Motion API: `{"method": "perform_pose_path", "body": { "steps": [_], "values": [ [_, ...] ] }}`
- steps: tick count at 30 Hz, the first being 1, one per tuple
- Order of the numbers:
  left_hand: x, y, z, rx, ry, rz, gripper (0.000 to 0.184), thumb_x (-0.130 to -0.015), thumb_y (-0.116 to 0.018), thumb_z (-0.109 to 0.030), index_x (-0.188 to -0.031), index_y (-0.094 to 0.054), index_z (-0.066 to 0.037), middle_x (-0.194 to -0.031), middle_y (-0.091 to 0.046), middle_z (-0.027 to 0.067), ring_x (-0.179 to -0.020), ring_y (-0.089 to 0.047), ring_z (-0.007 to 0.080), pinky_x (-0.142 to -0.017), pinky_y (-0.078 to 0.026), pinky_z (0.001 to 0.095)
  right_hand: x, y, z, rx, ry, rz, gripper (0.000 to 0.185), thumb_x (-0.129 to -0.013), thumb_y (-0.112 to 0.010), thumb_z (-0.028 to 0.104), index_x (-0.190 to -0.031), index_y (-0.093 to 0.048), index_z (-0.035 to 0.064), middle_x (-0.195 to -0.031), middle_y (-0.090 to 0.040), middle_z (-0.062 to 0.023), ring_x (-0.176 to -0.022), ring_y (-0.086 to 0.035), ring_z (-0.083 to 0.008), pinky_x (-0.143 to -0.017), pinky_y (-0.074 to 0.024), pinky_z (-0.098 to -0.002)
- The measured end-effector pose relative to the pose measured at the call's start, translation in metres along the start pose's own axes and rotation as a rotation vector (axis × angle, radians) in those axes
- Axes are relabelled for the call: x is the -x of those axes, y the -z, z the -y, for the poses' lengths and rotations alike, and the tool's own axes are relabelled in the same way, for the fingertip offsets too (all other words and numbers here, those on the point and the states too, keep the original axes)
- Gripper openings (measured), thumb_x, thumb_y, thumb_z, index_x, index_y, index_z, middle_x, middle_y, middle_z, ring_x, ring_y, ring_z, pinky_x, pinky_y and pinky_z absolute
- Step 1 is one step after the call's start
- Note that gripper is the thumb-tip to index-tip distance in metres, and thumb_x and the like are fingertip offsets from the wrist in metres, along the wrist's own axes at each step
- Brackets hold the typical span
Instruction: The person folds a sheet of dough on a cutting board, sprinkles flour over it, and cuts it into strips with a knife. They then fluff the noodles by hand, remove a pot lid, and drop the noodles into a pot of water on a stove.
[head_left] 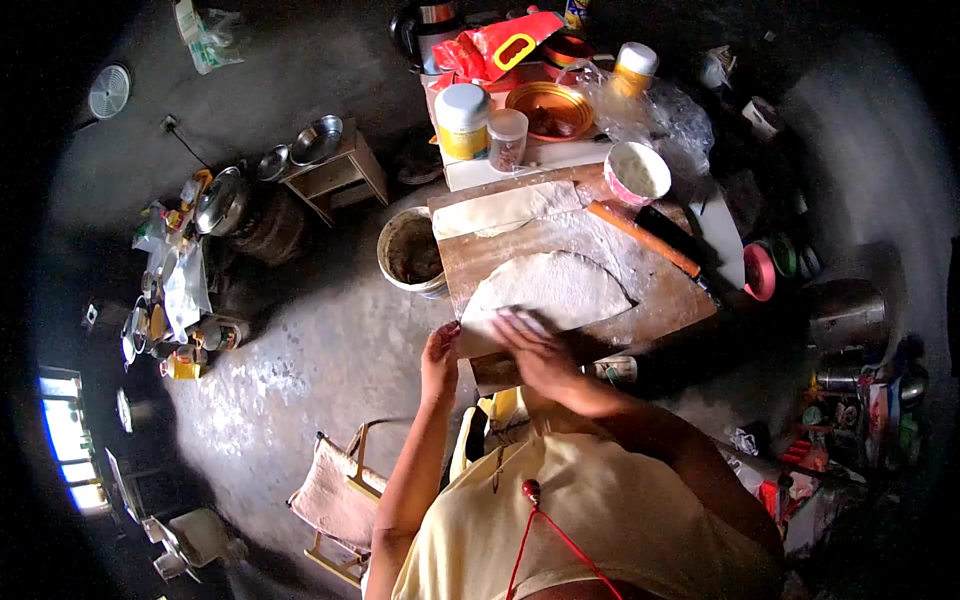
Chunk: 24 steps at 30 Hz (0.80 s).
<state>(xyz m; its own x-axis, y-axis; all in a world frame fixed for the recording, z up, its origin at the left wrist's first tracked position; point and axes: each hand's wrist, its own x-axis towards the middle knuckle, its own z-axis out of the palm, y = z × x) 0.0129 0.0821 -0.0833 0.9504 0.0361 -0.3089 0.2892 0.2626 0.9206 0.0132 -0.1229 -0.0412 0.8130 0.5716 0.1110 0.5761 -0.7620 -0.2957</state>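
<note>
A folded sheet of floured dough (550, 287), rounded along its far side, lies on a wooden board (670, 315). My left hand (440, 348) is at the dough's near left edge, its fingers closed on that edge. Flat on the near part of the sheet rests my right hand (530, 345), fingers stretched out and holding nothing. Farther up the board is a long flattened strip of dough (510, 208). An orange-brown rolling pin (645, 240) lies slantwise to the right, amid scattered flour.
Beyond the board, a white bowl (637, 173), an orange bowl (550, 110), a yellow-labelled jar (462, 120) and a red bag (495, 48) stand close together. A bucket (410, 250) is left of the board. A folding chair (340, 490) stands on the floor.
</note>
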Motion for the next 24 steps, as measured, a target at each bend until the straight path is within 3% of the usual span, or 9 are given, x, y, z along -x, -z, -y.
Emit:
{"method": "perform_pose_path", "body": {
  "steps": [2, 6, 12, 15, 17, 19, 21, 23, 24],
  "values": [
    [-0.001, -0.002, -0.002, -0.077, 0.005, -0.009, 0.029, -0.087, -0.051, -0.004, -0.115, -0.050, 0.001, -0.106, -0.057, 0.0055, -0.099, -0.052, 0.0149, -0.089, -0.039, 0.0272, 0.030, -0.004, -0.026, -0.522, -0.333, -0.098, 0.063, -0.086, -0.051, 0.025, -0.138, -0.024, 0.0031, -0.145, -0.021, -0.0147, -0.133, -0.021, -0.0303, -0.110, -0.0145, -0.0429],
    [0.004, -0.004, -0.007, -0.045, 0.000, 0.031, 0.033, -0.085, -0.051, -0.005, -0.117, -0.050, -0.001, -0.111, -0.055, 0.0065, -0.102, -0.050, 0.0169, -0.092, -0.037, 0.0303, 0.051, 0.010, -0.069, -0.033, -0.530, -0.263, 0.075, -0.086, -0.054, 0.029, -0.140, -0.011, -0.0012, -0.145, -0.009, -0.0253, -0.135, -0.009, -0.0360, -0.110, -0.0096, -0.0456],
    [-0.001, -0.001, -0.003, -0.036, -0.080, 0.079, 0.025, -0.091, -0.044, -0.009, -0.113, -0.049, 0.000, -0.104, -0.055, 0.0056, -0.098, -0.050, 0.0136, -0.087, -0.038, 0.0254, -0.010, -0.027, 0.012, -0.160, 0.089, -0.148, 0.064, -0.077, -0.062, 0.018, -0.132, -0.034, 0.0024, -0.139, -0.032, -0.0147, -0.131, -0.027, -0.0314, -0.109, -0.0195, -0.0432],
    [-0.002, 0.006, -0.001, -0.034, 0.059, 0.075, 0.024, -0.093, -0.045, -0.015, -0.113, -0.050, -0.001, -0.099, -0.056, 0.0041, -0.092, -0.050, 0.0123, -0.084, -0.039, 0.0259, -0.037, -0.019, 0.018, -0.255, 0.099, -0.142, 0.057, -0.079, -0.056, 0.019, -0.131, -0.038, 0.0072, -0.137, -0.036, -0.0124, -0.131, -0.027, -0.0284, -0.109, -0.0199, -0.0410],
    [0.000, -0.003, -0.010, -0.070, 0.054, -0.009, 0.024, -0.093, -0.046, -0.017, -0.111, -0.051, -0.002, -0.098, -0.057, 0.0035, -0.092, -0.050, 0.0119, -0.082, -0.040, 0.0259, -0.023, -0.016, -0.022, 0.551, 0.130, -0.076, 0.058, -0.080, -0.056, 0.024, -0.133, -0.038, 0.0118, -0.142, -0.031, -0.0102, -0.132, -0.027, -0.0256, -0.108, -0.0199, -0.0416],
    [0.002, -0.007, -0.014, -0.103, -0.028, 0.008, 0.030, -0.091, -0.051, -0.019, -0.116, -0.049, -0.001, -0.111, -0.055, 0.0057, -0.095, -0.053, 0.0130, -0.086, -0.040, 0.0287, 0.002, 0.016, -0.044, -0.080, -0.201, -0.085, 0.053, -0.084, -0.051, 0.015, -0.134, -0.037, 0.0101, -0.144, -0.027, -0.0107, -0.132, -0.026, -0.0289, -0.108, -0.0208, -0.0399],
    [-0.007, -0.009, -0.010, -0.155, -0.162, -0.018, 0.028, -0.088, -0.054, -0.011, -0.114, -0.050, -0.002, -0.110, -0.053, 0.0064, -0.093, -0.053, 0.0149, -0.082, -0.042, 0.0297, 0.033, -0.002, -0.099, -0.117, -0.414, -0.283, 0.054, -0.081, -0.050, 0.004, -0.134, -0.037, 0.0090, -0.141, -0.030, -0.0136, -0.132, -0.024, -0.0308, -0.107, -0.0235, -0.0375],
    [-0.018, -0.021, -0.032, -0.716, -0.414, -0.063, 0.029, -0.084, -0.057, -0.007, -0.112, -0.052, -0.003, -0.103, -0.055, 0.0083, -0.087, -0.054, 0.0182, -0.076, -0.045, 0.0314, 0.045, 0.007, -0.134, -0.245, -0.571, -0.487, 0.052, -0.077, -0.053, -0.002, -0.127, -0.044, 0.0064, -0.130, -0.042, -0.0179, -0.124, -0.035, -0.0346, -0.102, -0.0308, -0.0376],
    [-0.024, -0.036, -0.046, -0.681, -0.477, -0.075, 0.022, -0.080, -0.060, -0.010, -0.101, -0.056, -0.004, -0.090, -0.057, 0.0121, -0.086, -0.053, 0.0280, -0.079, -0.041, 0.0366, 0.041, 0.016, -0.143, -0.178, -0.542, -0.433, 0.047, -0.075, -0.054, -0.003, -0.121, -0.048, 0.0051, -0.122, -0.047, -0.0181, -0.116, -0.041, -0.0348, -0.097, -0.0343, -0.0392]
  ]
}}
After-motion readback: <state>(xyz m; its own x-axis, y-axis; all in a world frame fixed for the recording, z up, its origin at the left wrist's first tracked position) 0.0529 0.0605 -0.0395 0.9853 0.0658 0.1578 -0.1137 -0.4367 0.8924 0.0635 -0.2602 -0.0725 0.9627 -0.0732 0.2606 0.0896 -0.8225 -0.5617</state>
